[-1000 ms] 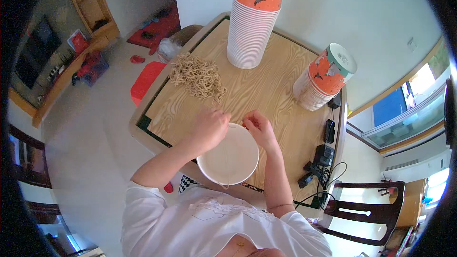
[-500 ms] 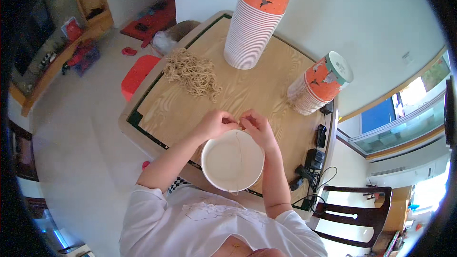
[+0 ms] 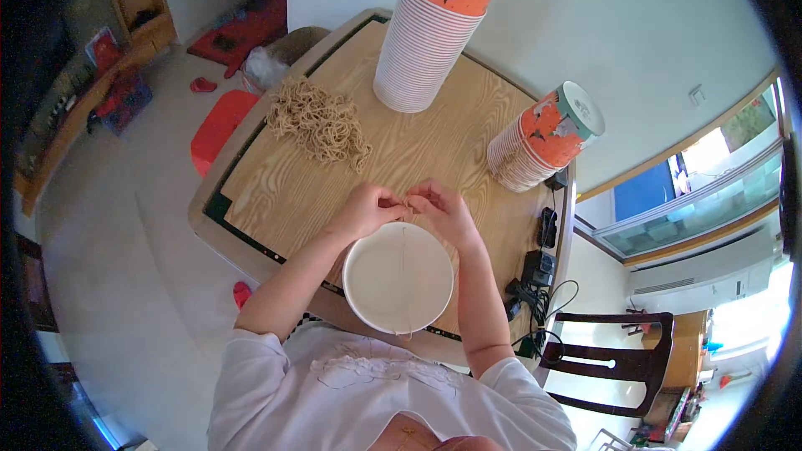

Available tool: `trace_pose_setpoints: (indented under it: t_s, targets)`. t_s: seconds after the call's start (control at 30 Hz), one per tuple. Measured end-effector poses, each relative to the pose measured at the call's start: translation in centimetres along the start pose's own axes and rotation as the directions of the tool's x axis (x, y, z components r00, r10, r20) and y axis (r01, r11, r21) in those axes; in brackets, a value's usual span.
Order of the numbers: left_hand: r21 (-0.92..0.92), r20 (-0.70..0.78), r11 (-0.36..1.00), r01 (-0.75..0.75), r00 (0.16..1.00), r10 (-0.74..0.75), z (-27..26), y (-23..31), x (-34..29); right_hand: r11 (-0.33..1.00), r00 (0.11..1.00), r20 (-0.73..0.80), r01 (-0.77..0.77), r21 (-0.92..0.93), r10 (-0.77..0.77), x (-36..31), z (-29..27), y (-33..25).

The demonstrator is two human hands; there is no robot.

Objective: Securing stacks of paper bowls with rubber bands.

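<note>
A round paper bucket (image 3: 368, 284), white inside, stands mouth up at the near edge of the table, close to my body. Thin twine (image 3: 404, 267) runs across its opening from the far rim to the near rim, where a small loop hangs over. Just beyond the far rim, my left hand (image 3: 368, 212) is closed in a pinch on the twine. Touching distance away, my right hand (image 3: 444, 212) also pinches it with thumb and forefinger. The fingertips hide the exact spot where the strands meet. A tangled heap of tan twine (image 3: 317, 127) lies beyond my left hand.
A tall stack of orange-and-white paper buckets (image 3: 426, 54) stands at the back of the wooden table (image 3: 451, 146). To its right is a shorter stack (image 3: 539, 140) with twine around its side. Black adapters and cables (image 3: 539, 271) line the right edge, near a dark chair (image 3: 614, 363). A red stool (image 3: 221, 129) stands left.
The whole view has shifted slightly, so the table and its things sit a little further left and higher. Both hands keep pinching at the bucket's far rim, with fingers moved slightly.
</note>
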State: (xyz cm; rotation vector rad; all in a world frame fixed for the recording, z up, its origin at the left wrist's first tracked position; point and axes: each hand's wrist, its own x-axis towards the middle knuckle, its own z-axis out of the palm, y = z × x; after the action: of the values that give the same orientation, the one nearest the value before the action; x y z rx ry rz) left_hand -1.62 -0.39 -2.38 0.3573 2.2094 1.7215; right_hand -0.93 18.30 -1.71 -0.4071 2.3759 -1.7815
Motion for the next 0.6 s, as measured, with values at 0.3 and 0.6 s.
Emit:
trace_pose_setpoints:
  t_s: [0.3,0.6]
  targets:
    - [0.316,-0.04,0.948,-0.048,0.997,0.064,-0.6,2.8,-1.5,0.962,0.992,0.033,-0.112,-0.251,0.124,-0.3,0.3,-1.9]
    - [-0.083,0.002,0.995,-0.053,0.999,0.054,-0.3,4.9,-5.7,0.995,1.0,0.001,-0.017,-0.1,0.017,-1.7,0.2,-1.0]
